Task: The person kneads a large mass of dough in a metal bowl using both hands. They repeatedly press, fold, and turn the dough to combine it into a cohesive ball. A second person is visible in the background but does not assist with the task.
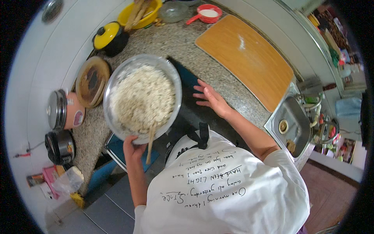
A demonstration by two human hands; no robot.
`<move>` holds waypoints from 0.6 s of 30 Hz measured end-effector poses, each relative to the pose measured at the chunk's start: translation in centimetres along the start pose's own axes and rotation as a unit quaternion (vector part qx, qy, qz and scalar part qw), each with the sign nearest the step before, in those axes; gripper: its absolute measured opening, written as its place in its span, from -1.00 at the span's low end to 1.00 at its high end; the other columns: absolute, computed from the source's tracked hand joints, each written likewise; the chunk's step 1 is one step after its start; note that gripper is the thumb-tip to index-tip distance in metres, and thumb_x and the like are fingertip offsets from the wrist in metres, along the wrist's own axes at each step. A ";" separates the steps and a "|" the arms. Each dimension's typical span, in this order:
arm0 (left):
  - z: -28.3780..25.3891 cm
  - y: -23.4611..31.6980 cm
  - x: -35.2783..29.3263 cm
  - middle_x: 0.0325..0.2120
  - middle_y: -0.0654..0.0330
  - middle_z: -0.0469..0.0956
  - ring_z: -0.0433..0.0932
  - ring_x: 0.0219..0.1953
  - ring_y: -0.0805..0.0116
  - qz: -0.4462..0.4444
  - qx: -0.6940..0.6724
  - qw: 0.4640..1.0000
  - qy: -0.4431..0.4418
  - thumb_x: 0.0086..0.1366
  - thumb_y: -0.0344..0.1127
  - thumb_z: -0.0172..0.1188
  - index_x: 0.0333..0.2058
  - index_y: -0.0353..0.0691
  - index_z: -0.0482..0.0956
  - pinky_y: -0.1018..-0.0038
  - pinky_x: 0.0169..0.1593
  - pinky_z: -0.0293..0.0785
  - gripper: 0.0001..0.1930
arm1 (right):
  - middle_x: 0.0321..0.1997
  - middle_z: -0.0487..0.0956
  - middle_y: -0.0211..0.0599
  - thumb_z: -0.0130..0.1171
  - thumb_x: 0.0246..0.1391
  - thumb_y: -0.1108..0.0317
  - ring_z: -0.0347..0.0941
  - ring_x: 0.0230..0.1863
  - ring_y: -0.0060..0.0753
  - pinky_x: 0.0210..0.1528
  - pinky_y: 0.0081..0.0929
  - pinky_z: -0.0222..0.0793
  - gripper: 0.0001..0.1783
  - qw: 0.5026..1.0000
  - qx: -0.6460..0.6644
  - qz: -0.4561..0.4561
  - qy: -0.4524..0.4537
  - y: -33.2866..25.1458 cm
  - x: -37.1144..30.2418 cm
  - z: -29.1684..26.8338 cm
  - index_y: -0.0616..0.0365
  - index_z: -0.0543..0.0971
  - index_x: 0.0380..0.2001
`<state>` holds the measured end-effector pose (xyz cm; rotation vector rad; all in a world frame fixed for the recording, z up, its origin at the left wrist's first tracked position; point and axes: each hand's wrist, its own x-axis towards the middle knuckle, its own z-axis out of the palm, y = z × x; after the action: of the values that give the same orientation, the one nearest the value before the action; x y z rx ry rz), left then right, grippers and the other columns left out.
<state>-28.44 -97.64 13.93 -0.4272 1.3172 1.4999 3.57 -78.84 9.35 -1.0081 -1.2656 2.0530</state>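
Note:
My left hand (134, 147) grips the near rim of a wide metal bowl (176, 84), tilted and held up near the counter's edge. Inside lies a heap of crumbly, whitish flour mixture (144, 93). Wooden sticks (150, 144), seemingly chopsticks, lean out over the near rim beside that hand. To the right of the bowl my right hand (210, 97) hangs in the air, fingers spread and nothing in them. It touches neither the bowl nor the counter.
A wooden board (249, 58) with a white powder smear lies on the speckled counter (171, 39). Further right is a metal sink (294, 121). A red ladle (206, 15) with white powder, a yellow basin (136, 19), a lidded black pot (111, 39) and a round wooden board (91, 82) stand around.

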 end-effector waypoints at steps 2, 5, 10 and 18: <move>11.6 -11.4 -0.8 -0.15 0.03 0.47 0.50 0.03 -0.05 -0.058 0.054 0.996 -0.045 0.07 -0.53 0.09 -0.08 -0.34 0.39 0.03 0.08 0.54 -0.63 | 0.44 0.13 -0.06 -0.22 0.29 -0.33 0.23 0.34 -0.06 0.27 -0.15 0.29 -0.06 0.995 0.091 0.027 0.010 -3.0 -6.8 -12.0 0.02 -0.17 0.47; 28.6 -26.9 -1.9 0.02 -0.04 0.46 0.47 0.11 0.00 -0.129 0.150 0.938 -0.284 0.11 -0.50 0.07 0.04 -0.35 0.37 0.05 0.15 0.49 -0.54 | 0.34 0.25 -0.17 -0.05 0.30 -0.18 0.32 0.24 -0.20 0.15 -0.17 0.41 -0.16 0.989 0.049 0.036 0.138 -7.4 -15.4 -29.4 0.03 -0.03 0.42; 56.4 -48.7 -1.5 0.10 -0.03 0.44 0.44 0.17 0.06 -0.209 0.267 0.887 -0.314 0.12 -0.47 0.08 0.14 -0.33 0.35 0.10 0.25 0.36 -0.46 | 0.18 0.42 -0.19 0.10 0.29 0.19 0.48 0.07 -0.29 -0.08 -0.28 0.57 -0.31 0.918 0.122 -0.008 0.378 -12.3 -22.6 -56.3 0.00 0.05 0.37; 92.8 -62.4 6.6 0.02 0.00 0.51 0.50 0.09 0.11 -0.307 0.380 0.787 -0.376 0.20 -0.41 0.11 0.08 -0.34 0.40 0.27 0.19 0.45 -0.56 | 0.07 0.50 -0.35 0.16 0.16 0.28 0.51 -0.03 -0.43 -0.13 -0.37 0.53 -0.43 0.827 0.184 -0.046 0.529 -21.4 -14.0 -85.5 -0.01 0.29 0.23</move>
<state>54.77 -22.88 8.05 0.2611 0.8747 0.3982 81.92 -36.14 8.79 -1.5036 -0.2968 1.1857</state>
